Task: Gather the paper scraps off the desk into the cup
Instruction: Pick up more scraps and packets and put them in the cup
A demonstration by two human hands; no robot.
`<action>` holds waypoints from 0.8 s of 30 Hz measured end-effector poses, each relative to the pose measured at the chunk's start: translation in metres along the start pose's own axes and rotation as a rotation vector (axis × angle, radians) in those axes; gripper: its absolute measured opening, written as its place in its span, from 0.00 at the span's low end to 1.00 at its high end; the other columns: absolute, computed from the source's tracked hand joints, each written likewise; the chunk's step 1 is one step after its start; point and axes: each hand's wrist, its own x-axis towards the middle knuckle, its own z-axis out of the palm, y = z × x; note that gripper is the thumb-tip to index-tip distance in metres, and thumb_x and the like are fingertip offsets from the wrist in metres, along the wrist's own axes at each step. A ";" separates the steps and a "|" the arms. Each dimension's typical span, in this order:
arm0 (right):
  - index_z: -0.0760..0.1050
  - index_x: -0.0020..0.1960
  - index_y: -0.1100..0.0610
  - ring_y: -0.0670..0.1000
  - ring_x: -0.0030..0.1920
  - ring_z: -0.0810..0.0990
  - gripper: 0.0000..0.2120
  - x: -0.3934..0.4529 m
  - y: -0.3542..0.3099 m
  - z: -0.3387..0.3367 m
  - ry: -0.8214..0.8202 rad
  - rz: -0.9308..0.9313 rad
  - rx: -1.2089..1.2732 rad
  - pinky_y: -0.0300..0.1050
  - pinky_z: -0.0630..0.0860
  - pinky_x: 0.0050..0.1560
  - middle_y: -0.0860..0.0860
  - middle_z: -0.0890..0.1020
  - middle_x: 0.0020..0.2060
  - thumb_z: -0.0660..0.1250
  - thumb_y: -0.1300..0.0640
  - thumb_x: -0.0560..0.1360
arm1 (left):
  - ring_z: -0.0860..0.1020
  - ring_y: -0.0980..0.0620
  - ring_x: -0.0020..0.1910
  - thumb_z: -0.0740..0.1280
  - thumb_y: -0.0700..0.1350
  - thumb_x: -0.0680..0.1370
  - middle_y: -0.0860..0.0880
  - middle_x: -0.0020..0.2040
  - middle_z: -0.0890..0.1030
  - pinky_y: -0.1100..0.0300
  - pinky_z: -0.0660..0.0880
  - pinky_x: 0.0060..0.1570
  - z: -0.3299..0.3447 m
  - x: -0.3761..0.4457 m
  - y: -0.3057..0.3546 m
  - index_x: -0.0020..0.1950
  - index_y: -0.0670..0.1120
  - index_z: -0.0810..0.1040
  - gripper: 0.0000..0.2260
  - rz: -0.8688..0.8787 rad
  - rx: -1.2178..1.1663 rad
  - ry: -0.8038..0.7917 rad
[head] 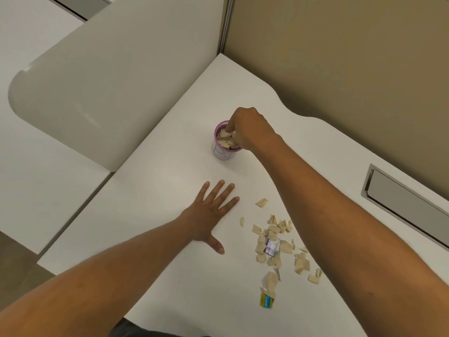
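White desk [170, 181], beige partition [340, 57], scraps [274, 242] nr cup [224, 144], left hand [213, 210] flat.

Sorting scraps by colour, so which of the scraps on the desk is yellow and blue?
The small printed scrap at the near end of the scatter, closest to the person; the rest are mostly plain beige, with one white-and-purple piece mid-pile.

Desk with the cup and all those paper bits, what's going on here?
A person is clearing torn paper scraps off a white desk into a cup. The right hand is at the cup's mouth, fingers dipped in among scraps already inside. The left hand lies flat and open on the desk, holding nothing. A sizeable scatter of scraps is on the desk nearer the person, so the job is only partly done.
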 end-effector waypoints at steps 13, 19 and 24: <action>0.76 0.66 0.52 0.55 0.58 0.79 0.19 -0.197 0.200 0.126 0.072 0.435 0.397 0.47 0.75 0.58 0.54 0.78 0.64 0.71 0.50 0.77 | 0.27 0.36 0.81 0.59 0.87 0.57 0.42 0.82 0.27 0.30 0.35 0.78 -0.025 0.001 0.016 0.84 0.49 0.32 0.70 -0.095 0.072 -0.158; 0.52 0.79 0.47 0.66 0.77 0.53 0.47 -0.267 0.218 0.231 -0.096 0.647 0.446 0.58 0.63 0.72 0.54 0.51 0.79 0.66 0.28 0.69 | 0.49 0.36 0.83 0.77 0.73 0.62 0.45 0.85 0.39 0.37 0.62 0.76 -0.042 0.013 0.084 0.85 0.53 0.42 0.64 -0.152 -0.037 -0.050; 0.48 0.81 0.51 0.62 0.81 0.42 0.47 -0.264 0.170 0.262 0.098 0.444 0.482 0.59 0.51 0.80 0.55 0.46 0.82 0.66 0.33 0.73 | 0.63 0.39 0.75 0.79 0.68 0.63 0.47 0.86 0.43 0.45 0.74 0.62 -0.042 0.030 0.143 0.84 0.63 0.43 0.60 -0.030 0.037 0.003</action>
